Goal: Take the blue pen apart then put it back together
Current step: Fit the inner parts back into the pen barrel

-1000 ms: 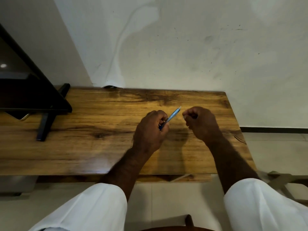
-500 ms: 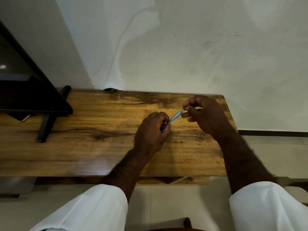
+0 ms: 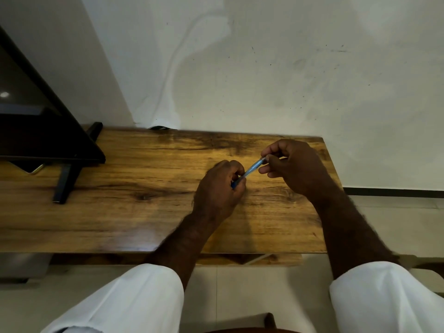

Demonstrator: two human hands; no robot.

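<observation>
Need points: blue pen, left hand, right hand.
blue pen [image 3: 252, 168], head view, on the clear barrel between the hands.
left hand [image 3: 217, 188], head view, on the back of the hand.
right hand [image 3: 296, 168], head view, on the back of the hand.

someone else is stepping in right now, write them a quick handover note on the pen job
Left hand: fist closed around the lower end of the blue pen, held just above the wooden table.
Right hand: fingertips pinching the pen's upper, far end.
Pen: slanted between both hands, looks to be in one piece; no loose parts visible on the table.
Done: can't tell which stage this is.
Left: if unopened, take it apart, then reassemble.
</observation>
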